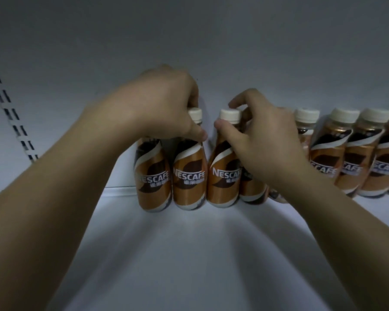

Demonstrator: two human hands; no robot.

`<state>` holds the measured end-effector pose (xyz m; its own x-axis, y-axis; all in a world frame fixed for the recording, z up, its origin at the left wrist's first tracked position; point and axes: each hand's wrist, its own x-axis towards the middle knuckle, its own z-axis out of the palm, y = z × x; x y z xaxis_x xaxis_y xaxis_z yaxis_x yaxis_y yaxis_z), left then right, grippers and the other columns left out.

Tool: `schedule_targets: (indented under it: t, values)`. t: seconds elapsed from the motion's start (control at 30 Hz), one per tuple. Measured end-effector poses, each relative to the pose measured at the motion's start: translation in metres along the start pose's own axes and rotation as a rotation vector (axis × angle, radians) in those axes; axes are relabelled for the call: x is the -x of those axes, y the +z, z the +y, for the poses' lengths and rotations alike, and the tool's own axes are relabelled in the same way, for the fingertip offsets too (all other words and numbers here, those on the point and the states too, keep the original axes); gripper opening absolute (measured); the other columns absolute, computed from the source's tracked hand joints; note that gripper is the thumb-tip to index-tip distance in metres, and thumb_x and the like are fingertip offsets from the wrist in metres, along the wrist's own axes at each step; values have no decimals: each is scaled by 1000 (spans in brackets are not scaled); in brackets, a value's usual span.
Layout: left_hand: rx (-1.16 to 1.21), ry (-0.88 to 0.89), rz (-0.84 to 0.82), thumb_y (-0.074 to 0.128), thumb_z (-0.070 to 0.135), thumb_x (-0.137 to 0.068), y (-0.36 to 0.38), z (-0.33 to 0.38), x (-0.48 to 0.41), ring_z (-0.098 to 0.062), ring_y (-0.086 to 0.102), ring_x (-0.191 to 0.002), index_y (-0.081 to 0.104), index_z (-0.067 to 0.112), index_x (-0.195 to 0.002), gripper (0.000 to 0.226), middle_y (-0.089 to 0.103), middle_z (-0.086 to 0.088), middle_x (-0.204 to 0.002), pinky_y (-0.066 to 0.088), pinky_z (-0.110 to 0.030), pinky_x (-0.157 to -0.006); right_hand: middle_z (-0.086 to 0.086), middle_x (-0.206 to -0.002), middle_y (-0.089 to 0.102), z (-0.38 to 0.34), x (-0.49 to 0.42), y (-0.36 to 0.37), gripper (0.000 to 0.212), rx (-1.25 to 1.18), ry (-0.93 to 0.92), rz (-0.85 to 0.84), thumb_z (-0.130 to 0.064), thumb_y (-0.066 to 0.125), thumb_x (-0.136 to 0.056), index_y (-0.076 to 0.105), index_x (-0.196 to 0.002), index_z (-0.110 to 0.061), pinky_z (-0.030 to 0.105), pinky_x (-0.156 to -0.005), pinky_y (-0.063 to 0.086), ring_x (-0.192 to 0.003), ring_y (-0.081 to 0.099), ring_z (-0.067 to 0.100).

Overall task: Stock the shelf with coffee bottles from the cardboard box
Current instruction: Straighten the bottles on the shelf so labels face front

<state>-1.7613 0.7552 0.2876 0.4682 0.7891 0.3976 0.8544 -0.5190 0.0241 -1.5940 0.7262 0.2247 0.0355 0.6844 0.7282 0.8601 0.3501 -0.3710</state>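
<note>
Left hand [166, 104] pinches the neck of one bottle [190, 173]; right hand [263, 135] pinches the cap of its neighbour [225, 173], both standing at the back of the shelf [189, 254]. Risk: withdrawing fingers may topple the close-packed row.

Upright orange white-capped coffee bottles [190, 173] line the white shelf's [189, 254] back.

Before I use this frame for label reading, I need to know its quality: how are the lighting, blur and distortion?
Head view: dim, bluish light, brightest on the shelf in front of the bottles; wide-angle bending tilts the right-hand bottles and the slotted upright; the central bottles' logos are readable; both hands and the far-right labels are soft.
</note>
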Motion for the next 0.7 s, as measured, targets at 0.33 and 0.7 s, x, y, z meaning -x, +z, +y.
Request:
schedule_targets:
  t: [0.33,0.7]
  values:
    - [-74,-79,87,78,55,-58,8,3,-4,-18,51,-65,52,26,-94,53,55,2,-78,52,-38,-62,-6,-96,72,7,-1,-5,25,-275,96,-103,-33,63,-89,54,-112,-30,31,-62,60,-69,68,4]
    - [-49,-37,19,77,53,-62,2,3,-1,-12,48,-62,51,27,-92,47,53,7,-76,37,-26,-49,-3,-101,68,-9,9,11,32,-173,107,140,-35,68,-85,62,-112,-19,31,-76,57,-84,65,11]
